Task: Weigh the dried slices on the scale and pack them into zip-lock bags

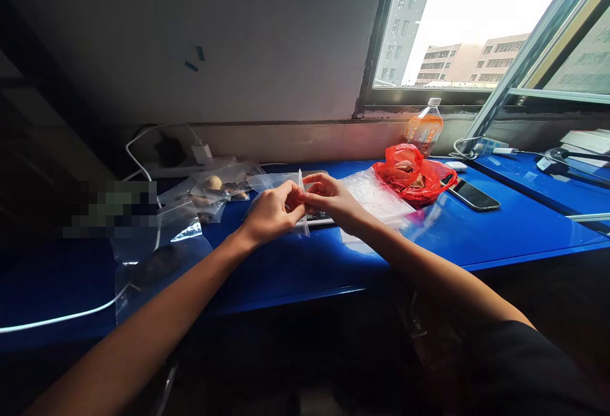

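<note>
My left hand [272, 214] and my right hand [336, 203] meet above the blue table, each with thumb and fingers pinched on a clear plastic bag [302, 228]. The bag's edge stands upright between my fingertips, and its contents, if any, cannot be made out. Under my hands lies a flat device [320, 218] with a dark face and a pale edge, mostly hidden. Right of it is a pile of clear plastic bags [376, 195]. To the left rest several clear bags [216, 192] holding brown, roundish pieces.
A red plastic bag [433, 181] with brown pieces sits on the right, near a phone [475, 195] and an orange drink bottle [423, 129]. White cables [61, 322] run along the left. The blue table [528, 232] ends in a front edge.
</note>
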Available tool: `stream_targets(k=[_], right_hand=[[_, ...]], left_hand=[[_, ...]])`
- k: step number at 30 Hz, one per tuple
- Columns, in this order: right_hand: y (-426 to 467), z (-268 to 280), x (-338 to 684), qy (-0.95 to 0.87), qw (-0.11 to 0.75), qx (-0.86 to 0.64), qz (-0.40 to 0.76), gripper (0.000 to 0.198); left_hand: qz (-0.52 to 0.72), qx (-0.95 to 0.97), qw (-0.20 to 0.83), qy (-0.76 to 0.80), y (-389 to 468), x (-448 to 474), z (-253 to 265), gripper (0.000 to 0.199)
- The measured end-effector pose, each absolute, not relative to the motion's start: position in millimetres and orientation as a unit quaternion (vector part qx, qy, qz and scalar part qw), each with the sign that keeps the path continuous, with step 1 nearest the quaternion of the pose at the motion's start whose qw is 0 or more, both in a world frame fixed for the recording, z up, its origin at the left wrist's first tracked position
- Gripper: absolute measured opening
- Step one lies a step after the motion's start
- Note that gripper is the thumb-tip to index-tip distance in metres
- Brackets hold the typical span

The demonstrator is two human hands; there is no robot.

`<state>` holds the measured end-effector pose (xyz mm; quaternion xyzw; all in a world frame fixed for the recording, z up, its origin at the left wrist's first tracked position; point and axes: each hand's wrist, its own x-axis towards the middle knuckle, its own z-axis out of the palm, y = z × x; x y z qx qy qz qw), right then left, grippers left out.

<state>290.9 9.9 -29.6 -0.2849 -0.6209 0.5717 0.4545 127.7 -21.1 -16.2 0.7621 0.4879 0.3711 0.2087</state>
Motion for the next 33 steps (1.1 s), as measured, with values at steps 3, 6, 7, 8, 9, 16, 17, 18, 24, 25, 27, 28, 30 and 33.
stream_targets(k=[3,6,7,8,9,16,17,18,24,25,27,28,30,33], right_hand=[[14.3,-34.1,291.6,-0.619,0.451,-0.277,0.580,0.044],[17.6,-36.0,293.1,-0.610,0.456,-0.249,0.598,0.047],[18.0,-35.9,293.5,-0.607,0.460,-0.240,0.602,0.048],[18.0,-35.4,293.8,-0.606,0.462,-0.233,0.604,0.048],[17.7,-34.8,294.0,-0.606,0.462,-0.229,0.606,0.049],[13.8,-32.2,290.3,-0.591,0.474,-0.252,0.602,0.043],[13.1,-32.3,289.3,-0.592,0.478,-0.265,0.592,0.042],[12.4,-32.6,288.4,-0.594,0.481,-0.281,0.581,0.042],[9.6,-35.0,286.2,-0.587,0.485,-0.334,0.556,0.041],[9.4,-34.8,286.4,-0.585,0.484,-0.329,0.562,0.040],[8.6,-33.5,286.9,-0.584,0.479,-0.323,0.571,0.040],[8.0,-32.6,287.2,-0.585,0.475,-0.322,0.573,0.041],[7.2,-30.7,287.4,-0.590,0.469,-0.326,0.571,0.043],[8.0,-30.0,287.8,-0.595,0.465,-0.329,0.567,0.044]], left_hand=[[0.387,0.750,0.260,0.469,-21.8,129.0,-16.1,0.020],[0.413,0.734,0.286,0.457,-21.9,129.9,-15.7,0.022],[0.421,0.731,0.286,0.455,-21.8,130.1,-15.6,0.021],[0.427,0.729,0.285,0.453,-21.8,130.3,-15.5,0.020],[0.431,0.727,0.286,0.451,-21.7,130.5,-15.5,0.020],[0.448,0.714,0.302,0.446,-20.5,131.1,-17.6,0.022],[0.446,0.715,0.301,0.446,-20.3,131.2,-18.3,0.023],[0.445,0.715,0.300,0.448,-20.0,131.4,-19.1,0.024],[0.442,0.716,0.309,0.444,-20.7,132.9,-23.3,0.026],[0.442,0.716,0.306,0.445,-21.3,133.3,-23.2,0.026],[0.442,0.716,0.302,0.448,-23.2,134.4,-22.0,0.028],[0.443,0.715,0.301,0.450,-24.1,134.9,-21.1,0.029],[0.444,0.715,0.300,0.450,-25.6,135.6,-19.8,0.030],[0.442,0.720,0.306,0.439,-25.7,135.3,-20.3,0.031]])
